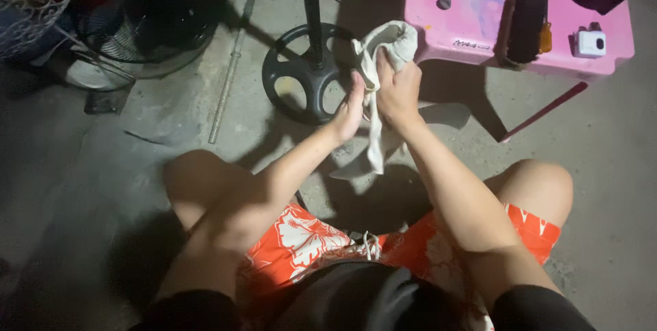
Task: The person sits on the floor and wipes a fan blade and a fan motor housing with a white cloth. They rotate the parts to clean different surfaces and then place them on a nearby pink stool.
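Both hands' grip closes on a pale cloth [383, 50].

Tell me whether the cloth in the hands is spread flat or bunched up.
Bunched: the pale cloth is gripped between left hand and right hand, its tail hanging.

Concrete floor [602, 187] carries pink stool [479, 23], fan base [304, 71].

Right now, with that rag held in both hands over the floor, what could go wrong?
1. The pale cloth hangs loose below the left hand and right hand; its tail might drag on the dusty concrete floor.
2. The round black fan base and its pole stand right behind the hands, so a swing of the cloth could snag there.
3. The scene is dim, and the thin red stick by the pink stool could be stepped on.
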